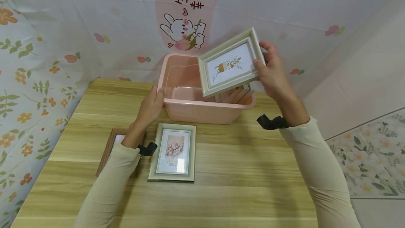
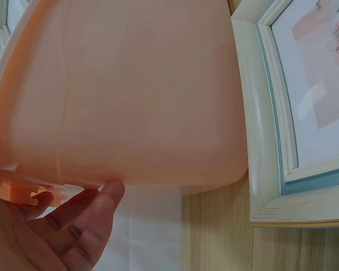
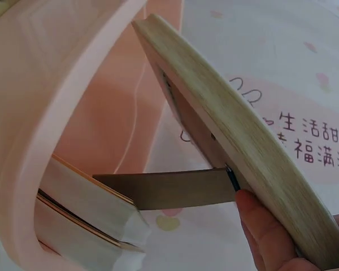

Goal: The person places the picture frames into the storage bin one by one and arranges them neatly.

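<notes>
My right hand [image 1: 274, 71] grips the right edge of a cream picture frame [image 1: 215, 54], thumb on its front, holding it tilted over the right part of a pink plastic basin [image 1: 202, 110]. In the right wrist view the picture frame [image 3: 226, 124] shows its edge and back, with a brown stand flap [image 3: 181, 189] sticking out. My left hand [image 1: 151, 106] holds the basin's left rim; in the left wrist view its fingers [image 2: 104, 212] curl under the basin [image 2: 147, 101]. Several other frames [image 3: 90, 192] stand inside the basin's right end, partly hidden behind the held one.
A cream and blue-green picture frame [image 1: 172, 177] lies face up on the wooden table [image 1: 240, 185] in front of the basin. To its left lies a brown wood frame [image 1: 107, 150], partly covered by my left arm. A printed cloth [image 1: 126, 17] hangs behind the basin.
</notes>
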A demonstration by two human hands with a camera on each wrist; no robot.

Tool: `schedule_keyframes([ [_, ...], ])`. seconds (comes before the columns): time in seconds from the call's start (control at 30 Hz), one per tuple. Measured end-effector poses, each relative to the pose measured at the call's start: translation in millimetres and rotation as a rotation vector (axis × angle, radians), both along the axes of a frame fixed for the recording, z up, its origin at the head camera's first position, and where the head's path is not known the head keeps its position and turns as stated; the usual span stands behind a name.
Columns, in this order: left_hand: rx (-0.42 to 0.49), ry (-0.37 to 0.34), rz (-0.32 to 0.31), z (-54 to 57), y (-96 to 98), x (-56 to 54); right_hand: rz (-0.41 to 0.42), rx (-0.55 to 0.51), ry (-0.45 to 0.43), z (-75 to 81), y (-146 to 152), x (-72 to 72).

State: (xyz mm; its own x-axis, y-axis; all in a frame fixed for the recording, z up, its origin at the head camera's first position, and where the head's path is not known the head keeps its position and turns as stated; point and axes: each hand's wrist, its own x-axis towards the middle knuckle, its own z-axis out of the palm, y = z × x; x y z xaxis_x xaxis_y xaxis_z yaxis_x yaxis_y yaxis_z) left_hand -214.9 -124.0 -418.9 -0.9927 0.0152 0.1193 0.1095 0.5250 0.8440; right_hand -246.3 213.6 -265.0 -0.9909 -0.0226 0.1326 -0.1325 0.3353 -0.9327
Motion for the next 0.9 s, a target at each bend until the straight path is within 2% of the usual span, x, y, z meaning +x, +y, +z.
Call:
schedule_keyframes([
  [0.1, 0.002, -0.001, 0.002, 0.3, 0.2, 0.0, -0.014, 0.063, 0.012, -4.6, -2, -1.8],
  [0.4, -0.010, 0.002, 0.008, -0.4, 0.3, -0.9, 0.007, 0.154, 0.031, -18.4, -12, -7.1],
  [0.67, -0.007, 0.010, 0.004, -1.5, -0.1, -1.0, -0.021, 0.274, 0.046, -26.4, -18, -8.3],
  [0.9, -0.001, -0.005, 0.000, -1.0, -0.4, -0.9, -0.020, 0.368, 0.134, -38.3, -21, -11.2],
])
